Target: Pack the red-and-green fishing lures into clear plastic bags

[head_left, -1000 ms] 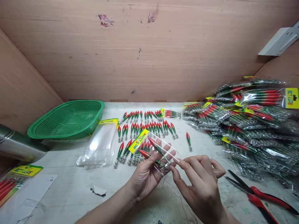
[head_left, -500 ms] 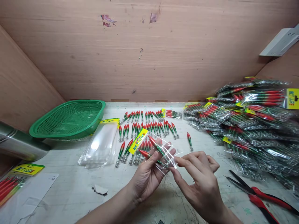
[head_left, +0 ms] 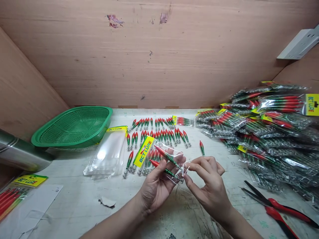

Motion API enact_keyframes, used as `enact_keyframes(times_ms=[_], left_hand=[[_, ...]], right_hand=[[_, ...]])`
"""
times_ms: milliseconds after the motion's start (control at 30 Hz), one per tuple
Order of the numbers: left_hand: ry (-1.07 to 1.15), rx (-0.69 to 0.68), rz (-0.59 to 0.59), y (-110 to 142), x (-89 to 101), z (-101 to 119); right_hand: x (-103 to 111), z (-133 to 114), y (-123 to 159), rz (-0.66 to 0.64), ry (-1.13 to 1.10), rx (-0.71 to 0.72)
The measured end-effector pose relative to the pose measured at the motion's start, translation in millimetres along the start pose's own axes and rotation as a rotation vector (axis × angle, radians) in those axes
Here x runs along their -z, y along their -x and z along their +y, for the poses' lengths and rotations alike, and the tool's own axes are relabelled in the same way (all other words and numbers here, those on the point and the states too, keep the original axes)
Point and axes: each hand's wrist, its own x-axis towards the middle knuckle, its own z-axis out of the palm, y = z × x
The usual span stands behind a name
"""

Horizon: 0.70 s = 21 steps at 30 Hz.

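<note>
My left hand is closed around a clear plastic bag with a yellow BCT LURE header. Two red-and-green fishing lures lie in the bag, slanting across my palm, hooks toward the right. Thumb and fingers of my right hand pinch the bag's edge beside the hooks. Just beyond that hand, a single lure lies on the table, partly hidden by it. Behind my hands, rows of loose lures are laid out, the nearest row partly covered by the bag.
A green basket and a stack of empty bags sit left. At right is a heap of packed lures, with red-handled scissors in front. A metal cylinder and sample pack lie far left.
The bag in my left hand has tilted and shifted slightly left. My right hand has moved a little left and up with the bag's edge, now covering part of the single lure.
</note>
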Motion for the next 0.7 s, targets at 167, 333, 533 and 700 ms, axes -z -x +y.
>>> enact_keyframes(times_ms=[167,333,533,700], left_hand=[[-0.012,-0.002,0.022,0.3,-0.4,-1.6],[0.000,0.010,0.022,-0.1,-1.7,-3.6],[-0.008,0.028,0.039,-0.4,0.1,-4.8],[0.022,0.026,0.012,1.0,0.6,-4.5]], right_hand=[[0.2,0.6,-0.2,0.022,0.016,-0.011],[0.1,0.5,-1.8,0.071,0.031,-0.031],[0.1,1.8,-1.7,0.026,-0.008,-0.015],[1.0,4.6,-2.8,0.034,0.017,-0.002]])
